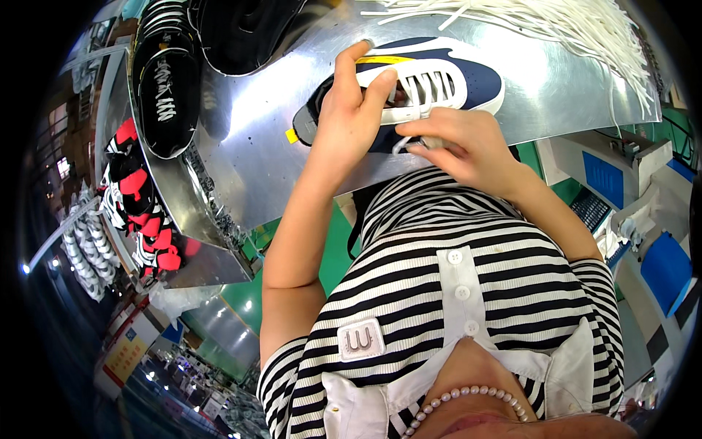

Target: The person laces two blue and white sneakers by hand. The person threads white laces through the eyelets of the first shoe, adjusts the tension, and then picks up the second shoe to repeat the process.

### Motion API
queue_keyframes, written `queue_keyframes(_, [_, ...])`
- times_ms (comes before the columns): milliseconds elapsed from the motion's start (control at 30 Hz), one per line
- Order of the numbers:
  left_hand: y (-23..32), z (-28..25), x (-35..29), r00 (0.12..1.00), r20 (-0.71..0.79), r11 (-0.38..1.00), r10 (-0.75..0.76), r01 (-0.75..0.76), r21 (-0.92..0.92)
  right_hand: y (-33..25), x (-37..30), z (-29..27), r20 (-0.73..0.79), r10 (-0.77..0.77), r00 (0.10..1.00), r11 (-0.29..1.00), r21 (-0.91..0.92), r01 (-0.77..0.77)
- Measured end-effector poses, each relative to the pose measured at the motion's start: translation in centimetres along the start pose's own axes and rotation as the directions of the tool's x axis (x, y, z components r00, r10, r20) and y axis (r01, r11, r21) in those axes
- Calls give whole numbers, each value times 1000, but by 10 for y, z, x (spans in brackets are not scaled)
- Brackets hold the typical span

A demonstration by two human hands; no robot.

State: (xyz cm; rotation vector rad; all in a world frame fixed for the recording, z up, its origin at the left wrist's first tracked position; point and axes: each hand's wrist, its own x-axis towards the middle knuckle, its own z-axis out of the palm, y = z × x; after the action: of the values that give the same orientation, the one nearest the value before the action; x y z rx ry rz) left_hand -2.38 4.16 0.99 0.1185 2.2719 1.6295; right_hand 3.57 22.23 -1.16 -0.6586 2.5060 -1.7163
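A navy sneaker (479, 79) with a white lacing panel and a yellow accent lies on its side on the metal table, toe to the right. White lace rows cross its eyelets. My left hand (347, 113) grips the sneaker near the ankle opening, thumb by the top of the lacing and index finger over the far side. At the near side of the lacing, my right hand (468, 146) is closed in a pinch on a white shoelace (402, 144), which curves out by the fingertips. Part of the lace is hidden behind my fingers.
Loose white laces (541, 33) lie in a heap at the far right of the metal table (252, 146). Black shoes (167, 95) stand at the left and far edge. Red, black and white shoe parts (139, 197) sit lower left; blue-panelled trays (603, 179) are at the right.
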Motion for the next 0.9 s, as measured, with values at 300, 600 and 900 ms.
queue_keyframes(300, [-5,-5,-54,957,39,832,288,-270,484,3,-19,11,-61,509,859,835,278,-475])
queue_keyframes(600, [-12,-8,-48,973,9,862,231,-208,462,-6,2,14,-203,422,883,870,365,-332])
queue_keyframes(900, [-8,2,-46,984,2,857,176,-154,491,12,14,14,-259,287,922,949,207,-238])
